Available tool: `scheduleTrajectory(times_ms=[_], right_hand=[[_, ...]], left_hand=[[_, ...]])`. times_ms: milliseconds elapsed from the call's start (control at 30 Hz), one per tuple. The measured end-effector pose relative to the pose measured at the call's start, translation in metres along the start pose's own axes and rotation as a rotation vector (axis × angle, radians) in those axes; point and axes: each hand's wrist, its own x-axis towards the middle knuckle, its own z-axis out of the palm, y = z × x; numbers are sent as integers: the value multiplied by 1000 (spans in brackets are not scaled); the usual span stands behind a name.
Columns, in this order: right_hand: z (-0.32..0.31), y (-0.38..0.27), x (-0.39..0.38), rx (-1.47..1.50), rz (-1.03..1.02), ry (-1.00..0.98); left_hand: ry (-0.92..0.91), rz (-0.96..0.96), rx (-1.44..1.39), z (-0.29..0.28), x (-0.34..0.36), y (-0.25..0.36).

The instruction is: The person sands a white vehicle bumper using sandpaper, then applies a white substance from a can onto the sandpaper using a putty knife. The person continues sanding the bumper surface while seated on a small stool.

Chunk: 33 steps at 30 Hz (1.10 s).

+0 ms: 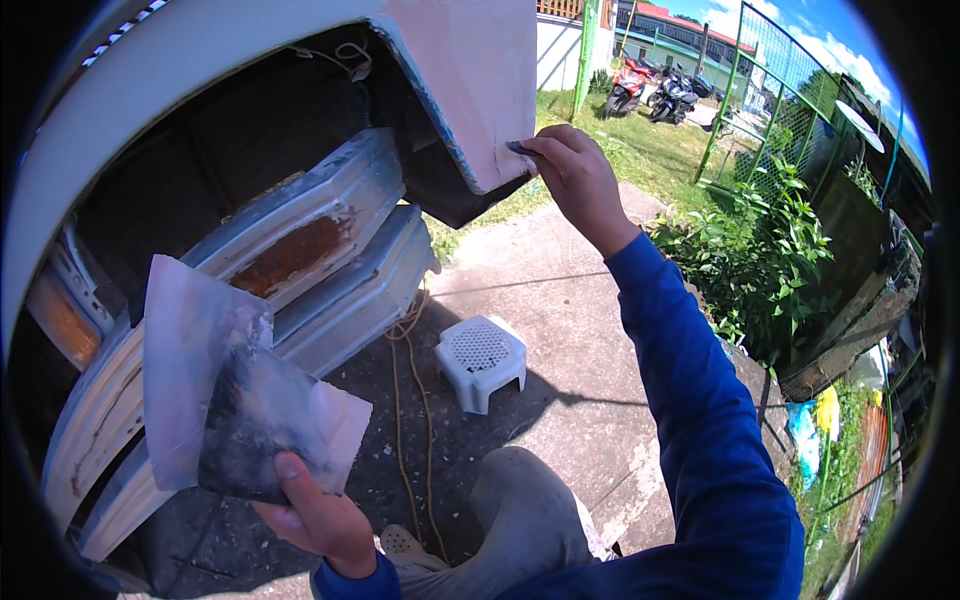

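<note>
My right hand is stretched out and pinches a small dark flat piece. That piece touches the lower corner of a vehicle's body panel, which is coated in patchy pink and white. Lower down on the left, my left hand grips a thin, bent sheet between thumb and fingers. The sheet is pale and cloudy with a smeared black area, and its right edge is jagged; I cannot make out its material. Behind it lie long, curved metal bumpers, with bare and rusty patches.
A white plastic stool stands on the concrete floor ahead of my knee. A tan cord runs down beside it. Further off are leafy bushes, a green mesh gate and parked motorcycles.
</note>
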Motion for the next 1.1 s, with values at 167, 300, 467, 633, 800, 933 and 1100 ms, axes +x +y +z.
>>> scheduleTrajectory(times_ms=[167,300,467,633,800,933,1100], right_hand=[[15,8,10,-11,-93,64],[15,4,-25,-40,-37,-96],[-4,0,-21,-30,-22,-177],[5,2,-20,-17,-43,-103],[-9,-31,-45,-6,-3,-195],[-46,-117,-57,218,27,-148],[-53,-194,-53,468,-234,-138]], left_hand=[[-41,-3,-5,1,2,1],[-49,-14,-12,-1,1,0],[-66,-24,-5,-2,0,3],[-84,-48,-27,2,-5,4],[-61,-72,-65,10,-3,2],[-153,-58,-68,20,-2,3],[-209,-46,-72,25,-4,1]])
